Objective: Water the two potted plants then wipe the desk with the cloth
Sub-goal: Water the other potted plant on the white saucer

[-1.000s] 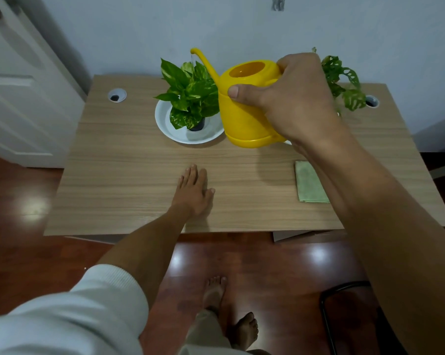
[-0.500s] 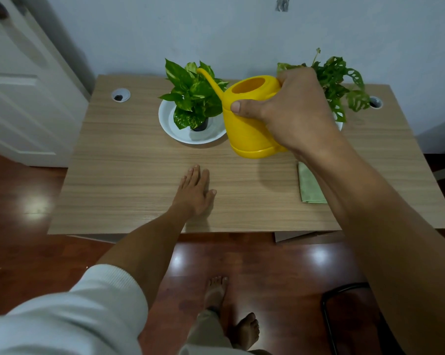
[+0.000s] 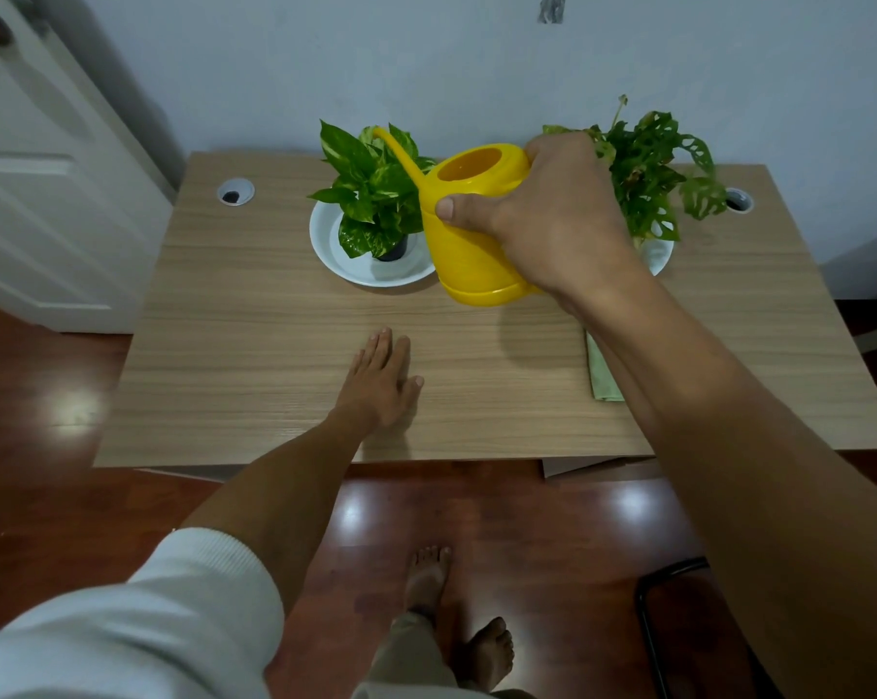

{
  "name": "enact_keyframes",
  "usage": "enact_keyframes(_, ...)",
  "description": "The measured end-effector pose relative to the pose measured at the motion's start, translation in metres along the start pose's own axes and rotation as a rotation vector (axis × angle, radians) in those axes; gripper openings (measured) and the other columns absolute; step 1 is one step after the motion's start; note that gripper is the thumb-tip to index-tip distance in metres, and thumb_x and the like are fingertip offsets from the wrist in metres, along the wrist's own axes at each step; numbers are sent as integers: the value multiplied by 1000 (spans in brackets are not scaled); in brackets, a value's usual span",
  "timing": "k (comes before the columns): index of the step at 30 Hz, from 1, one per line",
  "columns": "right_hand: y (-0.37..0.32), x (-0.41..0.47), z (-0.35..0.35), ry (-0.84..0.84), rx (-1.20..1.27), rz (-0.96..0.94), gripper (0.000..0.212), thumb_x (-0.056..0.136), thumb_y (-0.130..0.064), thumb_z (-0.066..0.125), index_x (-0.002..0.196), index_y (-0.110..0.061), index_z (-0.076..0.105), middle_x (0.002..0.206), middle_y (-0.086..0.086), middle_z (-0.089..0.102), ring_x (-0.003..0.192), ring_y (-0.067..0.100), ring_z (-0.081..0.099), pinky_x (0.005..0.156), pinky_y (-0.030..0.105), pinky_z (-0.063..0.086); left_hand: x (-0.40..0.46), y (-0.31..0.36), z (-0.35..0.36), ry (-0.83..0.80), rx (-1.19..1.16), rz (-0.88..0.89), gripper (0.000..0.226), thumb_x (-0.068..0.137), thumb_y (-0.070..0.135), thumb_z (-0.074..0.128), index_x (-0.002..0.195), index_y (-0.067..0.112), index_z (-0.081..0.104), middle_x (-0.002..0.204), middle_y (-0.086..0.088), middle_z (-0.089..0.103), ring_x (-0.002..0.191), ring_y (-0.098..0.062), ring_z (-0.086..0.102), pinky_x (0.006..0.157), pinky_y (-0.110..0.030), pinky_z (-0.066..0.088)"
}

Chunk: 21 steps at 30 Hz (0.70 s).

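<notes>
My right hand (image 3: 542,219) grips a yellow watering can (image 3: 469,254) held above the wooden desk (image 3: 255,345), its thin spout reaching up and left over the left potted plant (image 3: 376,194). That plant stands in a small dark pot on a white saucer (image 3: 335,249). The right potted plant (image 3: 648,179), with holed leaves, shows behind my hand, its white saucer (image 3: 658,257) mostly hidden. A folded green cloth (image 3: 600,375) lies on the desk, largely covered by my right forearm. My left hand (image 3: 381,380) rests flat on the desk, fingers together, holding nothing.
The desk stands against a pale wall, with a cable hole at each back corner (image 3: 234,192) (image 3: 739,200). A white door (image 3: 38,184) is at the left. A black chair frame (image 3: 653,628) stands on the red wooden floor near my bare feet (image 3: 456,612).
The watering can has come down and tipped back a little toward level, with its spout still over the left plant. My left hand has stayed flat on the desk.
</notes>
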State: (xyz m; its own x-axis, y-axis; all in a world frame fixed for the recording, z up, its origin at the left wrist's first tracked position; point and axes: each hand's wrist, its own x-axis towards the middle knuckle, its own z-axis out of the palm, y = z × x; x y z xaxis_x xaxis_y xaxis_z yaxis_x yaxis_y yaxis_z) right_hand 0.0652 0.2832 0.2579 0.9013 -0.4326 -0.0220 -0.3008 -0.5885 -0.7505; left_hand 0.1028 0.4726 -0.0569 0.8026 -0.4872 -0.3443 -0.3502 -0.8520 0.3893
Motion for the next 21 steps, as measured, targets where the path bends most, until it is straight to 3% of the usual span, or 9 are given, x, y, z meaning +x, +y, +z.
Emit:
enact_keyframes(9, -2, -1, -19, -57, -72, -6, 75, 65, -56, 92, 115, -7, 65, 105, 6, 64, 90, 23, 60, 52, 27, 31, -1, 0, -2, -10, 14, 7, 74, 106, 55, 31, 164, 22, 0, 172, -11, -11, 159, -25, -14, 127, -41, -6)
enact_keyframes(21, 0, -1, -13, 2, -69, -27, 60, 69, -53, 91, 98, -17, 53, 97, 3, 56, 85, 21, 53, 52, 25, 28, -1, -1, -1, -4, 17, 1, 74, 105, 55, 33, 165, 23, 1, 172, -11, -10, 159, -24, -13, 128, -41, -5)
